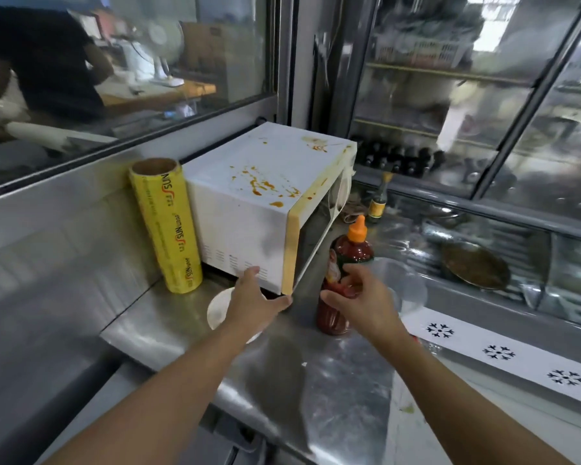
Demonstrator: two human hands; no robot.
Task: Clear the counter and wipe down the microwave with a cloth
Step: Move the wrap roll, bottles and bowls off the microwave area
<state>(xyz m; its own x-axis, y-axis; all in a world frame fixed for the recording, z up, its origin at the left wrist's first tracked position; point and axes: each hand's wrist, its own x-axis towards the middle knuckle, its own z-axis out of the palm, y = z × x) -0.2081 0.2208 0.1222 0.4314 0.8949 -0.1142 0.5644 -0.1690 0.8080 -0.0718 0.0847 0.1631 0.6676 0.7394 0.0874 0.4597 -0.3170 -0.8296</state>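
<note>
White microwave (259, 193) — orange splatters

The tall yellow roll of cling film (166, 226), standing upright at the left side of the white microwave, carries the brand "SUNwrap" printed lengthwise in dark and red letters, repeated several times down its side (the smaller print beside it is too fine to read). The red sauce bottle with the orange cap (344, 276), near the microwave's front corner, bears a picture label whose wording cannot be made out. The white strip (503, 355) at the near right shows only black snowflake signs, no words.
</note>
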